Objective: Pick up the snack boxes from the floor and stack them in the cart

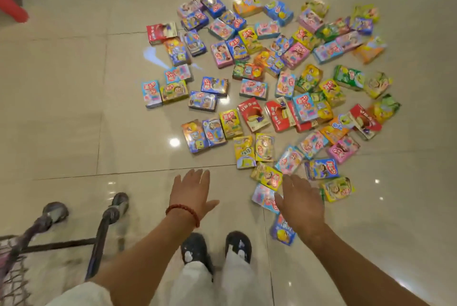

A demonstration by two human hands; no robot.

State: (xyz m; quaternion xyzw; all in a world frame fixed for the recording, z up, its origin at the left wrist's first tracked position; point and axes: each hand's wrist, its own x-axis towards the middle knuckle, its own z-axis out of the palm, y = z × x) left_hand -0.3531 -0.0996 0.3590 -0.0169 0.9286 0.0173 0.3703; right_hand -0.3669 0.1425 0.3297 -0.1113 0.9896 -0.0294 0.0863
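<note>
Dozens of snack boxes (267, 78) scattered flat on the glossy beige tiled floor (74, 108), in a broad patch filling the middle and right of the head view. No common heading: long axes pointing every way, some square to the tile joints, most skewed, many touching or overlapping at the corners. Printed faces upward, in blue, yellow, pink, green, orange and red, with cartoon figures; red oval logos and Chinese characters visible on many, too blurred to read. A red box (162, 33) at the patch's far left edge, long axis roughly along a tile joint. Nearest the feet, a pink-and-blue box (264, 197) and a blue box with a yellow ball (283, 231), both tilted against the joints, partly hidden under the right arm.

Both arms stretched forward over the floor, palms down. Left hand (191, 190) with fingers straight and spread, thumb out to the side, holding nothing, above bare tile just left of the nearest boxes; a red bead bracelet (184, 213) on its wrist. Right hand (301, 203) likewise flat and empty, motion-blurred, hovering over the near boxes; contact with them impossible to tell.

Black shoes (215, 247) and pale trousers (210, 283) at the bottom centre. Cart (14, 256) at the bottom left corner: mesh basket, dark frame, two wheels on the tile. Red tubing (14, 10) at the top left corner, blurred.
</note>
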